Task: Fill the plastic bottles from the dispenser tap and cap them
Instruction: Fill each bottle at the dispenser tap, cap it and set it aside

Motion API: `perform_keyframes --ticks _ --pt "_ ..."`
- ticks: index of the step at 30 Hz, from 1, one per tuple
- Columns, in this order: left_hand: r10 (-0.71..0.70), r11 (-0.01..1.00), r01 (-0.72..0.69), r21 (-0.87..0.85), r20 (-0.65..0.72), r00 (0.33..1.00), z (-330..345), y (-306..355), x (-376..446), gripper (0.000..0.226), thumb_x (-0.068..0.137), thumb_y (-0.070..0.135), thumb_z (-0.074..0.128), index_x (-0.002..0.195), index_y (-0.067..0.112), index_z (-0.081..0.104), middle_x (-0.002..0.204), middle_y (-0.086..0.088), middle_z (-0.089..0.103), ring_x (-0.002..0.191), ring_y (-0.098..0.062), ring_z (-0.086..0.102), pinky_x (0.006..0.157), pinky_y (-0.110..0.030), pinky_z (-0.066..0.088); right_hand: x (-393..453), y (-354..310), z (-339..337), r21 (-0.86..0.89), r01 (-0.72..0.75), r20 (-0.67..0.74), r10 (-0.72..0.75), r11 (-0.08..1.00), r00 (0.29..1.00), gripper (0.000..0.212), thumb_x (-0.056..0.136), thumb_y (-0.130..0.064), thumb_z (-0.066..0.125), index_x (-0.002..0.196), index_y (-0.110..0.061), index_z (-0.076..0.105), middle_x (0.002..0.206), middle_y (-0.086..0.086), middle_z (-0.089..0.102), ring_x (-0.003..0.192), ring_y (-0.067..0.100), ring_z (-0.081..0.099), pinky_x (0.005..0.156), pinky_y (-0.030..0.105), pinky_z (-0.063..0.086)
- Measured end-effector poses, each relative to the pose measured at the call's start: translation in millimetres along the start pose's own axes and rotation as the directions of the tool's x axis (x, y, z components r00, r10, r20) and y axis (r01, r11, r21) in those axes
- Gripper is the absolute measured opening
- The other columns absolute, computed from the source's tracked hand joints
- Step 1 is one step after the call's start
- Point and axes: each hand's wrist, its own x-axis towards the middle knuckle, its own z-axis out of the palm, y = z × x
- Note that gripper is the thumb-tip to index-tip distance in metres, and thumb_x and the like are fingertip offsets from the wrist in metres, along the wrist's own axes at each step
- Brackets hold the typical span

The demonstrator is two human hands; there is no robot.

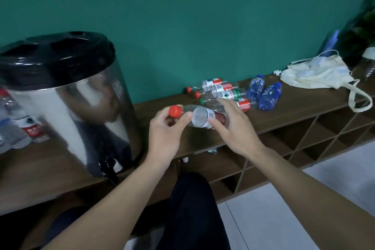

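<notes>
Cloth bag (316,74) on shelf (294,111), green wall (182,16) behind.

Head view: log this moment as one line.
stage: uncapping | left hand: pinches red cap | right hand: holds bottle, sideways, empty | tap: unused | spare bottles: lying on shelf

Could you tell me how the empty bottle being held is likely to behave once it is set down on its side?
The bottle looks empty and thin-walled, so probably light and easily dented. Being round, it may well roll along the shelf.
</notes>
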Motion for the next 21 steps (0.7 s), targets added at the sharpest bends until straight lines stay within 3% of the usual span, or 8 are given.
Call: perform_keyframes --ticks 2,5,7,11,16,19,21 --pt "0.047 0.998 -0.048 0.032 0.008 0.999 -25 9 -9 0.02 0.094 0.044 0.09 0.11 0.033 0.083 0.117 0.001 0.08 0.11 -0.018 0.077 0.108 -0.048 0.06 -13 -35 11 -0.03 0.107 0.125 -0.103 0.994 0.987 0.088 0.1 -0.067 0.069 0.171 -0.032 0.031 0.173 -0.011 0.039 0.157 0.012 0.04 0.128 0.039 0.037" --pt "0.079 0.995 -0.079 0.067 -0.002 0.997 -55 17 -24 0.017 0.097 0.046 0.086 0.109 0.033 0.083 0.114 -0.001 0.08 0.106 -0.023 0.077 0.106 -0.051 0.06 -31 -73 35 0.019 0.149 0.141 -0.15 0.989 0.979 0.087 0.098 -0.052 0.081 0.169 -0.032 0.036 0.163 -0.01 0.052 0.144 0.014 0.054 0.12 0.042 0.049" --pt "0.091 0.994 -0.092 0.057 0.008 0.996 -73 14 -38 0.019 0.101 0.041 0.083 0.117 0.031 0.082 0.115 -0.002 0.08 0.109 -0.026 0.076 0.107 -0.051 0.059 -40 -92 47 0.105 0.138 0.124 -0.15 0.985 0.981 0.076 0.094 -0.047 0.086 0.159 -0.031 0.048 0.146 -0.012 0.062 0.127 0.01 0.062 0.108 0.042 0.055" --pt "0.034 0.999 -0.038 0.026 0.144 0.989 -109 -7 -77 0.042 0.108 0.027 0.075 0.149 0.023 0.068 0.137 0.004 0.078 0.13 -0.014 0.072 0.115 -0.039 0.056 -60 -124 65 0.276 0.069 0.157 -0.116 0.959 0.981 0.059 0.09 -0.056 0.086 0.139 -0.034 0.06 0.123 -0.016 0.072 0.106 0.007 0.07 0.093 0.039 0.06" --pt "-0.063 0.99 0.084 -0.117 0.173 0.983 -138 -18 -109 0.052 0.112 0.029 0.066 0.162 0.019 0.054 0.15 0.006 0.072 0.142 -0.011 0.065 0.114 -0.026 0.053 -78 -149 86 0.39 -0.009 0.223 -0.085 0.921 0.971 0.057 0.087 -0.06 0.086 0.133 -0.031 0.07 0.125 -0.017 0.077 0.113 0.003 0.075 0.101 0.042 0.062" --pt "-0.098 0.976 0.137 -0.168 0.223 0.97 -146 -23 -117 0.064 0.106 0.029 0.072 0.165 0.02 0.048 0.153 0.002 0.07 0.144 -0.016 0.065 0.118 -0.032 0.054 -81 -155 92 0.427 -0.064 0.272 -0.061 0.902 0.96 0.036 0.09 -0.046 0.089 0.12 -0.03 0.076 0.118 -0.018 0.08 0.111 0.002 0.076 0.103 0.043 0.061" --pt "-0.092 0.986 0.122 -0.11 0.245 0.965 -151 -32 -119 0.076 0.1 0.016 0.083 0.166 0.022 0.045 0.154 0.0 0.069 0.142 -0.02 0.066 0.116 -0.037 0.056 -80 -157 92 0.432 -0.085 0.298 -0.053 0.898 0.953 0.031 0.093 -0.042 0.089 0.117 -0.028 0.076 0.118 -0.015 0.08 0.109 0.003 0.077 0.103 0.043 0.062"
